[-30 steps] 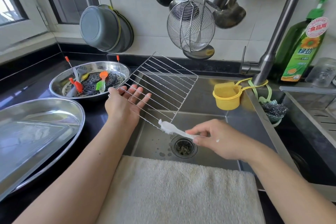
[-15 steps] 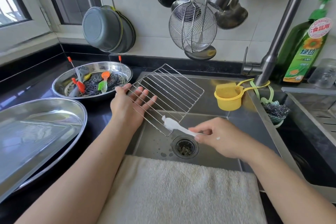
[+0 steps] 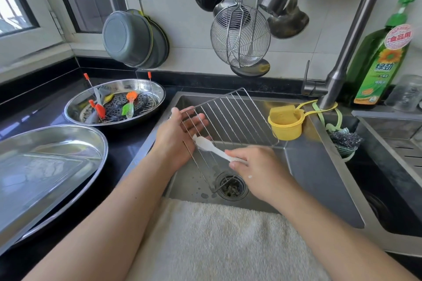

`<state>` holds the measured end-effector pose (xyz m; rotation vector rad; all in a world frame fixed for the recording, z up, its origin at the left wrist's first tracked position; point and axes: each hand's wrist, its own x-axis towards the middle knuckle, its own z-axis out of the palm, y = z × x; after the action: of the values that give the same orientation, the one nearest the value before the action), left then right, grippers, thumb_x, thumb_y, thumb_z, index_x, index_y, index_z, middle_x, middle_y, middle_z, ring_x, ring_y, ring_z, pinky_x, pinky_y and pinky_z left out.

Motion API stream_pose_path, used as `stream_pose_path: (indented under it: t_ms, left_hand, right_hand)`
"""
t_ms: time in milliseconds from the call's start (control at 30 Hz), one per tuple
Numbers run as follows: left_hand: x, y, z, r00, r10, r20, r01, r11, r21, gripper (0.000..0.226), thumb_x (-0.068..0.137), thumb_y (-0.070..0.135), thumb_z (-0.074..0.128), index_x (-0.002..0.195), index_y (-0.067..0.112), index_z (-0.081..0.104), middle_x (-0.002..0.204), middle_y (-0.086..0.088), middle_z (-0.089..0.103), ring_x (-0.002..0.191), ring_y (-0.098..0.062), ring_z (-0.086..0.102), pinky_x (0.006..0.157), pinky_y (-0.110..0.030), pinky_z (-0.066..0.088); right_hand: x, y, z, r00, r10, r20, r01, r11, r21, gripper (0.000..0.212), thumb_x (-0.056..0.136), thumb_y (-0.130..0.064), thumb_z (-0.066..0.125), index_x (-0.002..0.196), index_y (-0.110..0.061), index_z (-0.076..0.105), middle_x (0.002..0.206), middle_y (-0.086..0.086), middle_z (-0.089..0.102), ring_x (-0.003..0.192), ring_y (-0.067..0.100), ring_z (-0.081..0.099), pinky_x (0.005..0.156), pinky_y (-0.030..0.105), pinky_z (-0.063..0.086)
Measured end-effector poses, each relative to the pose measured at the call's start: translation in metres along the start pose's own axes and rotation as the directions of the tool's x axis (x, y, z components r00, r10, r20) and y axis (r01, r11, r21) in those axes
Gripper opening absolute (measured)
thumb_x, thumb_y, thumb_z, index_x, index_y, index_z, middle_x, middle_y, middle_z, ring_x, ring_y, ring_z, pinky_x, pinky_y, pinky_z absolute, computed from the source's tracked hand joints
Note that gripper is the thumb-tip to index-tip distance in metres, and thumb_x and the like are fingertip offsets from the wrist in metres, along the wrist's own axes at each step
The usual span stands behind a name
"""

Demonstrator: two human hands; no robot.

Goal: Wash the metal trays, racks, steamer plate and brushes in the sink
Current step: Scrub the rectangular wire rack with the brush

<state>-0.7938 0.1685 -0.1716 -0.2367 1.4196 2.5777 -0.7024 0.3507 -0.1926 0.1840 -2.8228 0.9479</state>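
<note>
White brush point(image 3: 206, 143), yellow cup point(image 3: 286, 130)

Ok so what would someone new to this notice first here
Probably the wire rack tilted over the sink, steadied by the left hand while the right hand scrubs it with a white brush. Next, the round tray of bright brushes on the left counter.

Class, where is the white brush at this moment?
In the head view, the white brush is over the sink, pinched by the right hand, its head against the wire rack.
</note>
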Motion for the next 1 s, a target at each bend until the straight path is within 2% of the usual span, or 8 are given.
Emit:
stream_pose_path:
  t_ms: [167, 300, 433, 600, 767, 833, 900, 1000]
  left_hand:
    - [-0.002, -0.006, 0.000, 0.996, -0.018, 0.086, 0.000, 0.978, 0.207, 0.054, 0.112, 0.048, 0.027, 0.129, 0.014, 0.064, 0.130, -0.012, 0.069, 0.118, -0.031, 0.067, 0.086, -0.053, 0.059]
    - [-0.006, -0.010, 0.002, 0.983, -0.031, 0.178, -0.029, 0.947, 0.321, 0.051, 0.112, 0.045, 0.032, 0.126, 0.012, 0.068, 0.123, -0.012, 0.064, 0.106, -0.029, 0.067, 0.092, -0.065, 0.057]
    - [-0.009, -0.010, 0.003, 0.982, -0.027, 0.188, -0.036, 0.946, 0.324, 0.054, 0.112, 0.046, 0.031, 0.127, 0.009, 0.067, 0.130, -0.017, 0.067, 0.111, -0.035, 0.068, 0.087, -0.061, 0.060]
    - [-0.007, -0.007, -0.001, 0.988, -0.006, 0.157, -0.040, 0.957, 0.286, 0.056, 0.112, 0.049, 0.028, 0.129, 0.009, 0.063, 0.121, -0.014, 0.074, 0.113, -0.033, 0.072, 0.089, -0.056, 0.060]
    - [-0.010, -0.010, 0.004, 0.979, 0.045, 0.197, -0.113, 0.928, 0.354, 0.054, 0.113, 0.043, 0.029, 0.124, 0.004, 0.064, 0.115, -0.018, 0.075, 0.109, -0.035, 0.073, 0.085, -0.052, 0.061]
    - [-0.011, -0.010, 0.005, 0.978, 0.082, 0.190, -0.143, 0.931, 0.335, 0.054, 0.113, 0.041, 0.029, 0.122, 0.002, 0.064, 0.115, -0.020, 0.075, 0.108, -0.036, 0.073, 0.086, -0.055, 0.061]
    - [-0.009, -0.006, 0.002, 0.979, 0.102, 0.179, -0.154, 0.938, 0.310, 0.054, 0.113, 0.042, 0.029, 0.123, 0.000, 0.062, 0.115, -0.021, 0.075, 0.108, -0.038, 0.073, 0.090, -0.060, 0.058]
    - [-0.006, -0.002, -0.003, 0.980, 0.100, 0.174, -0.152, 0.934, 0.322, 0.054, 0.113, 0.042, 0.029, 0.122, -0.001, 0.062, 0.114, -0.020, 0.076, 0.107, -0.039, 0.074, 0.092, -0.063, 0.057]
  right_hand:
    - [0.007, -0.002, -0.003, 0.996, -0.045, -0.074, 0.042, 0.998, -0.044, 0.037, 0.099, -0.022, 0.064, 0.136, -0.029, 0.065, 0.088, -0.011, 0.049, 0.075, 0.004, 0.048, 0.059, 0.014, 0.034]
    - [0.012, 0.000, -0.011, 0.984, -0.066, -0.165, 0.056, 0.996, -0.063, 0.036, 0.099, -0.019, 0.065, 0.135, -0.026, 0.065, 0.082, -0.011, 0.045, 0.075, 0.012, 0.046, 0.060, 0.017, 0.035]
    - [0.010, 0.002, -0.009, 0.978, -0.081, -0.190, 0.072, 0.996, -0.054, 0.036, 0.097, -0.020, 0.067, 0.132, -0.026, 0.068, 0.081, -0.013, 0.046, 0.076, 0.015, 0.050, 0.064, 0.028, 0.038]
    - [0.012, 0.004, -0.011, 0.951, -0.027, -0.308, 0.042, 0.998, 0.044, 0.036, 0.097, -0.017, 0.066, 0.132, -0.024, 0.068, 0.083, -0.004, 0.056, 0.075, 0.013, 0.052, 0.061, 0.016, 0.035]
    - [0.010, 0.003, -0.001, 0.975, -0.002, -0.223, 0.015, 0.998, 0.059, 0.035, 0.100, -0.022, 0.063, 0.134, -0.030, 0.066, 0.098, 0.000, 0.068, 0.081, 0.014, 0.059, 0.068, 0.026, 0.048]
    - [0.013, 0.008, -0.005, 0.972, 0.045, -0.231, -0.029, 0.997, 0.073, 0.034, 0.101, -0.022, 0.061, 0.134, -0.030, 0.066, 0.096, -0.006, 0.069, 0.074, 0.007, 0.057, 0.058, 0.014, 0.040]
    - [0.016, 0.016, -0.016, 0.953, 0.150, -0.263, -0.125, 0.986, 0.111, 0.032, 0.102, -0.021, 0.058, 0.132, -0.027, 0.067, 0.089, -0.006, 0.067, 0.069, 0.004, 0.054, 0.053, 0.012, 0.038]
    - [0.021, 0.041, -0.035, 0.897, 0.309, -0.315, -0.284, 0.951, 0.124, 0.029, 0.103, -0.022, 0.055, 0.128, -0.025, 0.070, 0.100, 0.006, 0.073, 0.083, 0.024, 0.062, 0.072, 0.032, 0.050]
